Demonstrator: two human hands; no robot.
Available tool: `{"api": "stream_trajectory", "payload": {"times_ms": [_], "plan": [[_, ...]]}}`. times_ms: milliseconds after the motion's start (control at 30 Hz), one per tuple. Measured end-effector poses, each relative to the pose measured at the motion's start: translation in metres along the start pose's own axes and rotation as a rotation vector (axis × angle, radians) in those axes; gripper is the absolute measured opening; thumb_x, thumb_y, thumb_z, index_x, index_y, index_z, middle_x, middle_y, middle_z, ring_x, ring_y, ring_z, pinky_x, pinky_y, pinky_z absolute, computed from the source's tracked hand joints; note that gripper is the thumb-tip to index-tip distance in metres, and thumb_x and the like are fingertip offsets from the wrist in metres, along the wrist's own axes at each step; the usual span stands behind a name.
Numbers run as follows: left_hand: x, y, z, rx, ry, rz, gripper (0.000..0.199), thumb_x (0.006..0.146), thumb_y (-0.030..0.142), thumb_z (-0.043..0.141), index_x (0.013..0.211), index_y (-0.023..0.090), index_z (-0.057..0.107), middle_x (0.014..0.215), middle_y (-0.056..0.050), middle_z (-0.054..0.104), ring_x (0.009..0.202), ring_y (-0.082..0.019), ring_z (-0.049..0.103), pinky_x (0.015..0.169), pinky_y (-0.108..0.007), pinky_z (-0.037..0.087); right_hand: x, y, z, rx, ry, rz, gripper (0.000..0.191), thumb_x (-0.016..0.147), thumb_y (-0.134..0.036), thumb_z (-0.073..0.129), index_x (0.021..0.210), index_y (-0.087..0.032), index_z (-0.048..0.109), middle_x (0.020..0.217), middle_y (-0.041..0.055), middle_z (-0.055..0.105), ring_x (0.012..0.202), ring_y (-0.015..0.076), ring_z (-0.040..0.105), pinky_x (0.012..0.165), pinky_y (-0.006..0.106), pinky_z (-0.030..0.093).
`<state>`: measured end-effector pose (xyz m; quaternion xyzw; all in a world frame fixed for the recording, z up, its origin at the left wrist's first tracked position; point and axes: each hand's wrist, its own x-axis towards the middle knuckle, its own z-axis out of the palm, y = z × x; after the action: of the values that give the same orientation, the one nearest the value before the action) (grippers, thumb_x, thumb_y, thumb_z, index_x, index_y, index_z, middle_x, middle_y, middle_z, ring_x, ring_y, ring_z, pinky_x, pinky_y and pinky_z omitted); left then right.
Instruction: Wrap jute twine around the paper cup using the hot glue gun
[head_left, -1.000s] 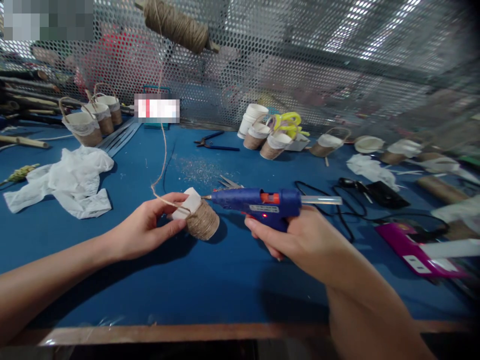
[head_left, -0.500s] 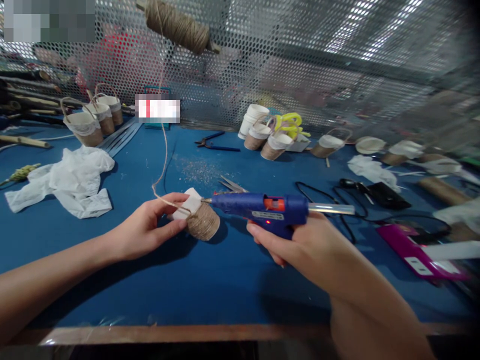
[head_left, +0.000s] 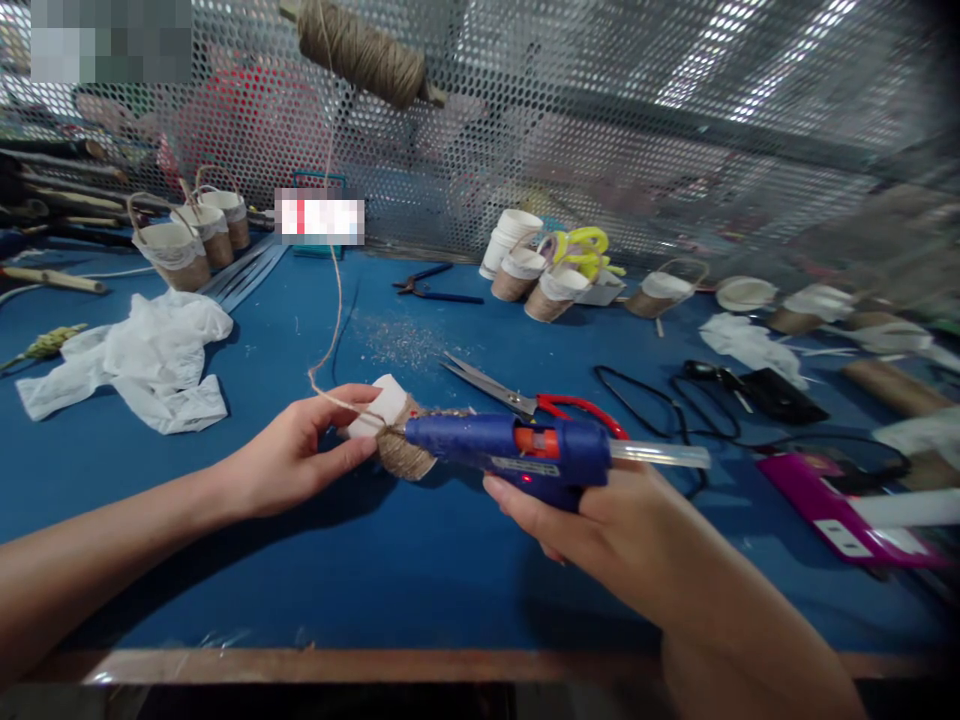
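Note:
Tilted on its side, a small white paper cup is partly wound with brown twine. My left hand grips it by the white end, fingers and thumb closed round it. A strand of twine runs down to the cup from a large spool overhead. My right hand is wrapped round the handle of a blue hot glue gun with a clear glue stick out of its back. The gun's nozzle is at the twine-wound part of the cup and hides some of it.
Red-handled scissors lie just behind the glue gun. Pliers rest farther back. Twine-wrapped cups stand at the left, more at the back right. A white cloth lies left; a purple power strip and black cables lie right.
The glue gun has moved slightly down and left, its nozzle now lower across the cup. More of the scissors shows behind it. My left hand still holds the cup in place.

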<state>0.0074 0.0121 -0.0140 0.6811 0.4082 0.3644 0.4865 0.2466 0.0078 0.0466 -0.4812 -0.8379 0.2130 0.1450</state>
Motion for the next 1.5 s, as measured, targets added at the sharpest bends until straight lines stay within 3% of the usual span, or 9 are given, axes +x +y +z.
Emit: {"api": "stream_trajectory", "payload": {"times_ms": [267,633,833,933,1067,1200,1300,1367,1500], "plan": [[0.0,0.001,0.001,0.035,0.043,-0.03,0.02,0.081,0.023,0.052,0.096,0.013,0.06,0.124,-0.013,0.053,0.104,-0.023,0.054,0.091,-0.036,0.041,0.012,0.004,-0.007,0.19,-0.047,0.241,0.029,0.078,-0.039,0.051,0.055,-0.023,0.048,0.041,-0.0045,0.051,0.04,0.0113,0.052,0.043,0.023,0.043],[0.0,-0.001,0.001,0.048,0.048,0.004,0.018,0.081,0.023,0.052,0.093,0.014,0.062,0.125,-0.013,0.052,0.107,-0.024,0.052,0.093,-0.037,0.038,0.019,0.011,-0.005,0.248,-0.071,0.213,0.03,0.078,-0.041,0.051,0.055,-0.022,0.047,0.04,-0.0037,0.05,0.039,0.0113,0.05,0.044,0.025,0.042],[0.002,0.001,0.001,0.103,0.015,0.025,0.017,0.083,0.024,0.05,0.088,0.013,0.061,0.11,-0.011,0.059,0.096,-0.021,0.056,0.085,-0.033,0.042,0.025,0.015,-0.004,0.341,-0.082,0.198,0.027,0.079,-0.037,0.053,0.058,-0.021,0.05,0.039,-0.0043,0.049,0.041,0.0113,0.05,0.045,0.024,0.041],[0.003,0.002,0.0,0.122,0.0,0.044,0.017,0.083,0.024,0.048,0.085,0.013,0.06,0.104,-0.011,0.061,0.094,-0.022,0.056,0.084,-0.034,0.042,0.034,0.023,-0.006,0.401,0.019,0.222,0.031,0.077,-0.04,0.056,0.055,-0.02,0.049,0.048,-0.0008,0.054,0.047,0.0117,0.052,0.048,0.024,0.042],[0.003,0.003,0.0,0.136,0.01,0.069,0.017,0.082,0.023,0.049,0.085,0.012,0.061,0.105,-0.012,0.061,0.095,-0.022,0.057,0.086,-0.034,0.042,0.059,0.042,-0.012,0.185,0.313,0.429,0.025,0.077,-0.042,0.058,0.079,-0.016,0.056,0.072,0.0039,0.063,0.061,0.0139,0.057,0.052,0.024,0.043],[0.003,0.001,0.001,0.151,0.035,0.082,0.018,0.08,0.022,0.05,0.086,0.011,0.063,0.106,-0.012,0.061,0.096,-0.022,0.057,0.085,-0.034,0.042,0.089,0.065,-0.012,0.074,0.279,0.572,0.032,0.087,-0.04,0.045,0.08,-0.012,0.059,0.073,0.0063,0.062,0.063,0.0149,0.058,0.056,0.027,0.046],[0.003,-0.002,0.002,0.165,0.036,0.087,0.018,0.081,0.022,0.049,0.084,0.011,0.063,0.106,-0.012,0.061,0.094,-0.022,0.057,0.083,-0.033,0.043,0.106,0.083,-0.004,0.028,0.203,0.632,0.028,0.087,-0.034,0.05,0.106,-0.014,0.055,0.101,0.0066,0.059,0.082,0.0159,0.059,0.07,0.034,0.05],[0.004,-0.003,0.002,0.17,0.039,0.087,0.017,0.081,0.022,0.048,0.081,0.012,0.062,0.105,-0.011,0.061,0.093,-0.021,0.057,0.083,-0.033,0.043,0.114,0.091,0.001,-0.02,0.177,0.633,0.031,0.086,-0.032,0.051,0.112,-0.015,0.053,0.11,0.0071,0.056,0.09,0.0182,0.058,0.075,0.038,0.05],[0.003,-0.002,0.003,0.157,0.045,0.072,0.018,0.081,0.022,0.048,0.087,0.01,0.06,0.102,-0.011,0.061,0.093,-0.021,0.057,0.082,-0.033,0.043,0.115,0.078,0.005,-0.144,0.236,0.561,0.027,0.085,-0.029,0.053,0.108,-0.015,0.055,0.112,0.009,0.055,0.097,0.021,0.055,0.082,0.041,0.046]]}}
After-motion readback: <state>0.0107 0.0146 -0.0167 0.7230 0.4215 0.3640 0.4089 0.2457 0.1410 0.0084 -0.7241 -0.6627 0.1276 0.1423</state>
